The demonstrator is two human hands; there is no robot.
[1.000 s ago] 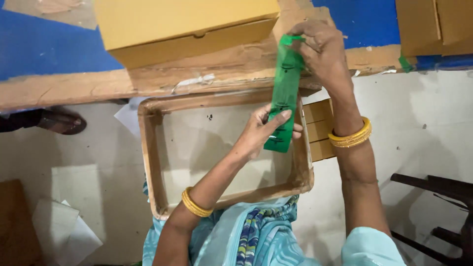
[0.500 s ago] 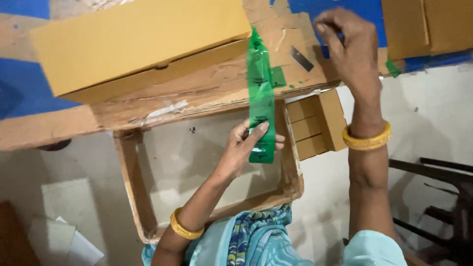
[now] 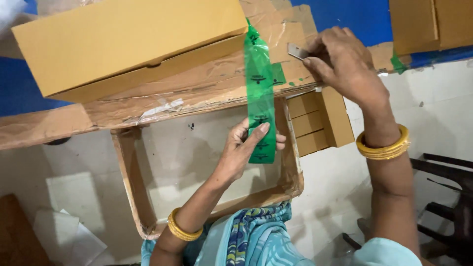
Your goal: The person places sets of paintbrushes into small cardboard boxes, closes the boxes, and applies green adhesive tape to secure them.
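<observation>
Showing an open, shallow cardboard tray (image 3: 129, 182) lying on the pale floor below the desk (image 3: 44, 129) edge; its inside is bare apart from a few dark specks. A closed yellow-brown carton (image 3: 123, 42) sits on the desk, which is covered in worn cardboard over blue. The left hand (image 3: 246, 148) is closed on the lower end of a green plastic strip (image 3: 260, 93), thumb pressed on its front and fingers behind, holding it above the tray. The strip runs upward to the desk edge, just beside the carton's corner. The right hand (image 3: 345, 64) rests on the desk with fingers pinched around a small flat metal blade (image 3: 297, 51), close to the strip's upper end but apart from it. A smaller tan box (image 3: 320, 120) lies just right of the tray. Loose white sheets (image 3: 64, 236) lie at lower left, and a dark chair frame (image 3: 451, 192) stands at right.
</observation>
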